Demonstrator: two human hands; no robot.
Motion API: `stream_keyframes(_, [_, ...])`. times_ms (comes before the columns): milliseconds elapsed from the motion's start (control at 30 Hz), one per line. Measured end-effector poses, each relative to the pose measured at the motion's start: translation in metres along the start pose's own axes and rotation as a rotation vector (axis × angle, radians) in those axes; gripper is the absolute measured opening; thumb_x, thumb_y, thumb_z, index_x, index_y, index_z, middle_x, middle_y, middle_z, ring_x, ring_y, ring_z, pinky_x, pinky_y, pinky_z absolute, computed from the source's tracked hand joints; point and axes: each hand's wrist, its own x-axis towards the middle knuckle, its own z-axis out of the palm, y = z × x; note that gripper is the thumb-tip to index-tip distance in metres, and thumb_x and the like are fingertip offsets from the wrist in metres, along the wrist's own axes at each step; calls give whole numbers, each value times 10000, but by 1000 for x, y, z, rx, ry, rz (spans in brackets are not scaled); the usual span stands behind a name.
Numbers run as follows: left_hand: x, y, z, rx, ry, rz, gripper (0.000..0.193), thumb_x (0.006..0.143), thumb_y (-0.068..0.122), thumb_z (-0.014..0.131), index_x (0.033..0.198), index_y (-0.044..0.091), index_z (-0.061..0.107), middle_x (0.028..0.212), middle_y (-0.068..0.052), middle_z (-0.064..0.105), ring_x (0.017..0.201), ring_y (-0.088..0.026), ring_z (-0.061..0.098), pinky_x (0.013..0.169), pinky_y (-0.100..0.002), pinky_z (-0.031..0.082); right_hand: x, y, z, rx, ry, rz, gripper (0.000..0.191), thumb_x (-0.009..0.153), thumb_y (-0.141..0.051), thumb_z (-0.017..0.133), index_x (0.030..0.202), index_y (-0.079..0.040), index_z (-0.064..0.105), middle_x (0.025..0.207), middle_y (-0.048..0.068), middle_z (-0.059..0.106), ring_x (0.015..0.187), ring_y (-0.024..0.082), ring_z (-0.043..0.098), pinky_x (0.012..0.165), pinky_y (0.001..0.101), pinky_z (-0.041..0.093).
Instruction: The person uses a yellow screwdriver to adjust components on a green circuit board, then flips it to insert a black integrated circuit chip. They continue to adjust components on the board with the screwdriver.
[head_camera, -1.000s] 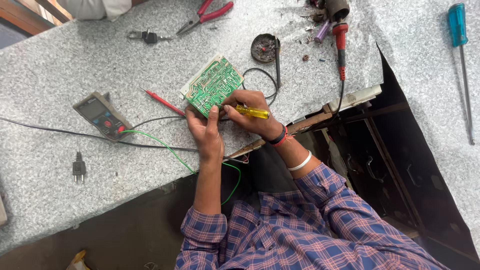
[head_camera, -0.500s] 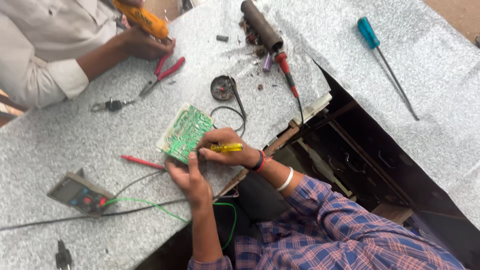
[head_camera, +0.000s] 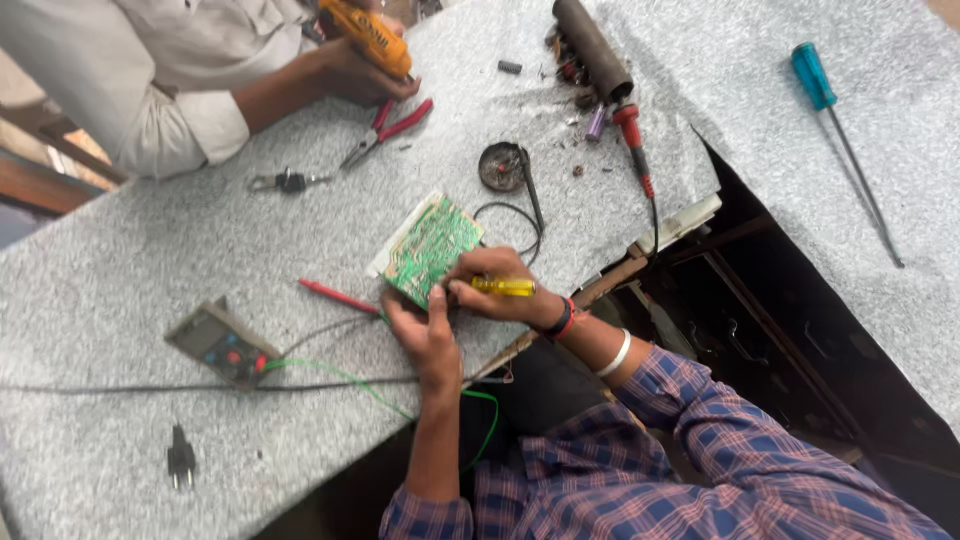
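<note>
speckled grey stone worktop (head_camera: 120, 270), matt; glossy green circuit board (head_camera: 432, 248); translucent yellow plastic screwdriver handle (head_camera: 503, 287).

My view has swung since a second ago: the counter (head_camera: 120, 270) now runs at a steeper slant and everything on it sits further left and lower in frame. A co-worker in a white shirt (head_camera: 130, 70) has come into sight at the top left, one hand (head_camera: 355, 70) closed around an orange tool (head_camera: 372, 35) above the red-handled pliers (head_camera: 385, 130). The blue screwdriver (head_camera: 840, 130) has shifted inward from the right edge. My left hand (head_camera: 425, 335) and right hand (head_camera: 505, 290) have slid towards centre along with the green circuit board (head_camera: 430, 248).
</note>
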Motion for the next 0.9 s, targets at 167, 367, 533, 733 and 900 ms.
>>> stream_keyframes(167, [0,-8,-7,52,16,40,449,998,-32,598,1402,-9,404,1319,-124,552,1172,-180,593,996,-328,537,-3,1,1,86,17,-24,112,922,-136,719,941,-26,720,789,80,738,719,159,752,649,300,582])
stream_keyframes(367, [-2,-6,-3,-82,14,56,426,999,-14,627,1373,4,424,1271,-107,586,1115,-171,600,960,-325,553,-2,-2,2,212,-8,18,82,948,-85,699,933,-4,694,816,78,756,767,139,765,691,281,616])
stream_keyframes(533, [-2,0,5,-97,67,5,325,1017,42,637,1292,-4,469,1204,-96,633,1050,-167,629,904,-335,570,-4,-1,-1,179,-2,41,75,938,-64,700,938,11,691,817,84,756,761,139,762,683,275,604])
stream_keyframes(733, [0,-2,7,9,77,44,312,1002,94,674,1266,6,535,1185,-73,642,1044,-137,623,899,-315,549,-9,5,-4,150,49,3,88,932,-78,719,954,5,703,829,97,748,756,156,750,687,285,585])
stream_keyframes(900, [16,1,14,204,90,85,344,974,133,737,1246,-4,578,1167,-60,657,1049,-134,616,943,-302,521,-2,7,-9,200,96,26,92,935,-89,726,970,-6,707,831,93,731,749,152,723,676,296,578])
